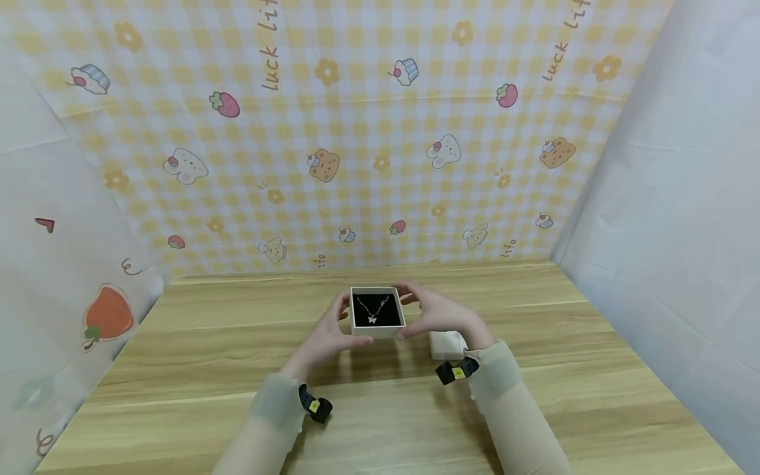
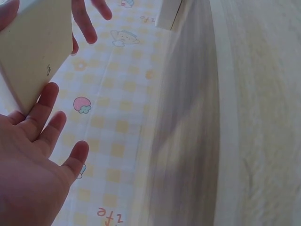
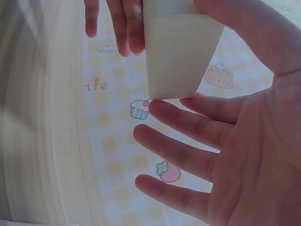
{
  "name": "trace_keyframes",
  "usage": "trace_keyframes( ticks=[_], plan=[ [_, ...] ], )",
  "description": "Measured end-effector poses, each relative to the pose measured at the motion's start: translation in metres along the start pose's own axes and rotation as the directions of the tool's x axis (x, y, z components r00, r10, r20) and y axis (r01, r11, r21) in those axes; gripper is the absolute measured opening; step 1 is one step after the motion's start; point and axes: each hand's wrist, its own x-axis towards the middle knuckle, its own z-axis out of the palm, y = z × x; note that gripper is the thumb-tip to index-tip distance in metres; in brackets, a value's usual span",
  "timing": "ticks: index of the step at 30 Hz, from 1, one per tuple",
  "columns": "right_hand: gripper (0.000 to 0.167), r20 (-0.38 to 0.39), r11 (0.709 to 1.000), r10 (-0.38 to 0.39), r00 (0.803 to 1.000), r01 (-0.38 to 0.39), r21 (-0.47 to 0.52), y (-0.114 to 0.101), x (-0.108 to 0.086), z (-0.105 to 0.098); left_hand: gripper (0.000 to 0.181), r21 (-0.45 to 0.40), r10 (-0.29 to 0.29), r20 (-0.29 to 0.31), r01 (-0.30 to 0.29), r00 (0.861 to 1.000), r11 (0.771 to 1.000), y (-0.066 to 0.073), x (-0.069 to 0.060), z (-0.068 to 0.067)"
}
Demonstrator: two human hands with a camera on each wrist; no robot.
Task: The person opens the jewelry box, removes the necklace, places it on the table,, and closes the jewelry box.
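A small white jewelry box [image 1: 377, 332] is held up above the wooden table, tilted so its inside faces the head camera. On its black lining lies a fine chain necklace [image 1: 372, 319] with a butterfly-shaped pendant. My left hand [image 1: 325, 338] grips the box's left side between thumb and fingers; my right hand [image 1: 442, 313] does the same on the right. From the left wrist, the underside of the box [image 2: 40, 47] shows, with a small dark mark. In the right wrist view several fingers of the right hand [image 3: 235, 141] spread away from the box [image 3: 174, 61].
A white box lid [image 1: 445, 345] with a faint printed design lies on the wooden table [image 1: 208, 356], partly behind my right wrist. A yellow checked cloth [image 1: 380, 132] hangs at the back, and pale cloth sides [image 1: 671, 218] flank the table.
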Motion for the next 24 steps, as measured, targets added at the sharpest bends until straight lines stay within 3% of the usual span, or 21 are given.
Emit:
trace_keyframes(
  ticks=[6, 13, 24],
  plan=[
    [0.096, -0.035, 0.999, 0.007, 0.999, -0.008, -0.034, 0.0002, -0.0004, 0.0008, 0.087, 0.012, -0.017, 0.009, 0.017, 1.0, 1.0, -0.0001, 0.0004, 0.0001],
    [0.095, -0.062, 0.999, 0.025, 0.998, -0.027, -0.033, -0.0002, -0.001, 0.0023, 0.088, 0.028, 0.031, 0.035, -0.032, 0.999, 0.999, -0.0018, 0.0004, -0.0019],
    [0.096, -0.083, 0.997, 0.045, 0.996, -0.049, -0.053, 0.0004, -0.0025, 0.0046, 0.097, 0.031, 0.041, 0.033, -0.042, 0.999, 0.999, 0.0002, 0.0002, -0.005]
  ],
)
